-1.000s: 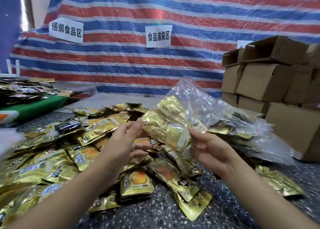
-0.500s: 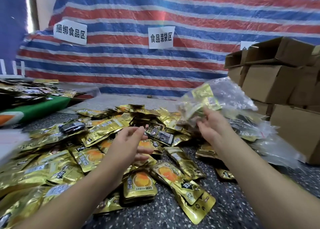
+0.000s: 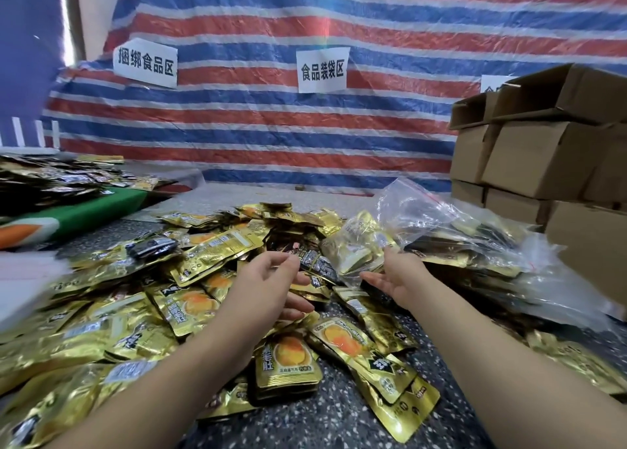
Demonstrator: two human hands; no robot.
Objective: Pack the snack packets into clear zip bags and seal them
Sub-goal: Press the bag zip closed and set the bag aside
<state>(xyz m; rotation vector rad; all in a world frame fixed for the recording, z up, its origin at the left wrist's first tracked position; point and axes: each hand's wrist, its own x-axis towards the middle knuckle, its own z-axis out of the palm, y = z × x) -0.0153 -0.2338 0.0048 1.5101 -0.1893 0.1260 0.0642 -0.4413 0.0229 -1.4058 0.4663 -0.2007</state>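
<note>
Here, two bare hands over a heap of gold snack packets (image 3: pixel 190 307) on a speckled floor (image 3: pixel 339 421): left hand (image 3: pixel 268 287) loose, fingers relaxed, holding nothing; right hand (image 3: pixel 397 279) palm up, fingers spread, touching or just beneath a filled zip bag (image 3: pixel 366 241). Probably setting that bag down: best laid flat on the stack of packed clear bags (image 3: pixel 502 262) to the right, strip pressed fully closed. Beyond, cardboard boxes (image 3: pixel 536 156), contents hidden.

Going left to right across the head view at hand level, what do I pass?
Loose gold packets → left hand → right hand → pile of filled zip bags → cardboard boxes.
</note>
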